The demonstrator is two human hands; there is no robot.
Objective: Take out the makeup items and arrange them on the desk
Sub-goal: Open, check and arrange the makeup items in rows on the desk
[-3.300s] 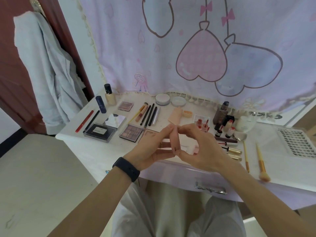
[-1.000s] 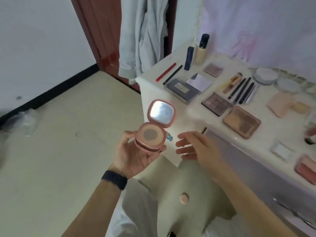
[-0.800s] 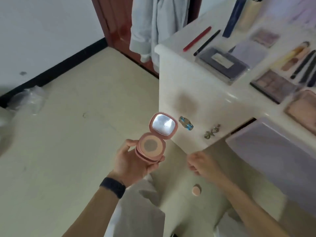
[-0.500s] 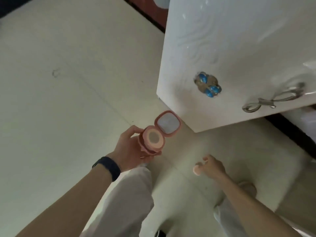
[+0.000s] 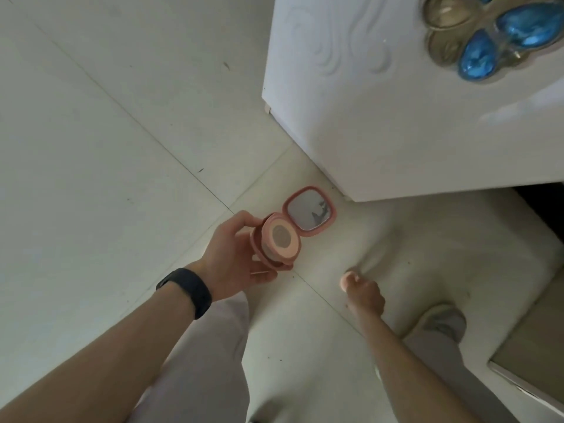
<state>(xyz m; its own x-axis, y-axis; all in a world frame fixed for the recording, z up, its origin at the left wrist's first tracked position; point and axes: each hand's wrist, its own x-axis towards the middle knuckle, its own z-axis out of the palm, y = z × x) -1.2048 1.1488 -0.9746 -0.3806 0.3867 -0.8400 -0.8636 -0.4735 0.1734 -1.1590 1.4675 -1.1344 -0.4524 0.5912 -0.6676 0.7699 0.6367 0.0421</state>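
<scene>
Pale floor tiles (image 5: 91, 148) fill most of your view. Your left hand (image 5: 235, 257) grips the open pink compact (image 5: 280, 242), mirror lid raised, above the floor. Apart from it, your right hand (image 5: 364, 293) is down low, fingers curled round a small pink disc (image 5: 348, 279). Neither item is on the white desk (image 5: 396, 117) yet. Its top is out of view, so you can't tell how much is laid out.

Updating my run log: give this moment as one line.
left hand: holds open compact | right hand: pinches puff, low by floor
</scene>
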